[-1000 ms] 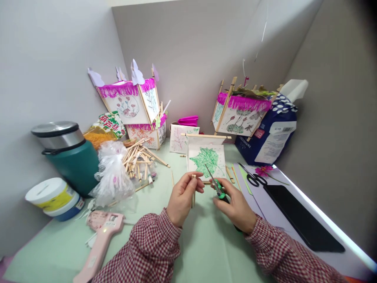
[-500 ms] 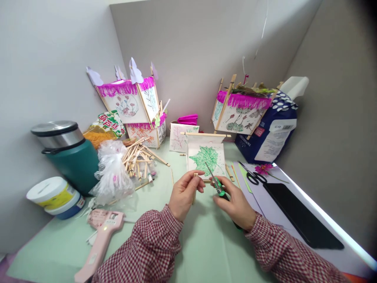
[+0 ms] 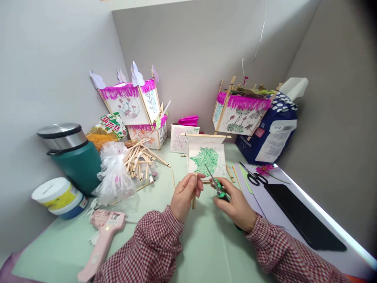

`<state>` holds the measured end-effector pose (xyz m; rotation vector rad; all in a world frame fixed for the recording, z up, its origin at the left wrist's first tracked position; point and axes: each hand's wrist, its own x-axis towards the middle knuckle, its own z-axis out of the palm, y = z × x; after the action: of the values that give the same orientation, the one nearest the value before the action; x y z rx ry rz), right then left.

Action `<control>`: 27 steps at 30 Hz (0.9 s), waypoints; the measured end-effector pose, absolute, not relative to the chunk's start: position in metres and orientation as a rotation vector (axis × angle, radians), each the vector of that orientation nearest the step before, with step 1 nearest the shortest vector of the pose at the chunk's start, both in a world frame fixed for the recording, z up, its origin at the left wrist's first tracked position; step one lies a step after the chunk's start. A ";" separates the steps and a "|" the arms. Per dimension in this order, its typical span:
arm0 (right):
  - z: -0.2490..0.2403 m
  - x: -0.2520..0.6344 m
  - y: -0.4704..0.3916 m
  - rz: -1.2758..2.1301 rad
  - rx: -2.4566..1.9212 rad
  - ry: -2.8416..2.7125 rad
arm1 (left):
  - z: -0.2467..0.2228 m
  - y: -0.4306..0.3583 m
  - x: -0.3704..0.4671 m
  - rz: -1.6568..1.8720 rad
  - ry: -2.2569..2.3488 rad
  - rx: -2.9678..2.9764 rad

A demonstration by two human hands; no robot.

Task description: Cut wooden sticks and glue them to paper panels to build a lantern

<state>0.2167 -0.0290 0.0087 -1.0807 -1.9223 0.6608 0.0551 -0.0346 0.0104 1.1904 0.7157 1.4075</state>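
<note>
One or two slim pale wooden sticks point(image 3: 193, 202) near centre, pinched upright in the left hand point(image 3: 184, 198), probably for steadiness; right hand point(image 3: 235, 204) curls round a green-and-black-handled metal tool point(image 3: 220, 192) (can't tell which kind), tip angled far-left.

In the middle of the frame, we see the left hand point(image 3: 183, 198), with a slim wooden piece point(image 3: 194, 201) almost upright in its grip. Just to the right of it, the right hand point(image 3: 237, 204) holds a green-handled tool point(image 3: 220, 190), whose thin metal end points to the upper left. Behind both hands we find a white panel with a green leaf point(image 3: 204, 160). At the lower left, a pink glue gun point(image 3: 101, 239) lies on the tabletop point(image 3: 209, 251); at the right, we notice black scissors point(image 3: 250, 171).
</note>
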 end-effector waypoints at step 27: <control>0.104 0.226 -0.039 -0.127 -1.284 -2.605 | 0.010 -0.034 0.059 1.394 0.775 1.299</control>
<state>0.2263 -0.0393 0.1036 -1.2836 -2.6052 -0.1273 0.0594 -0.0338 0.0099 1.2994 0.7748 1.3938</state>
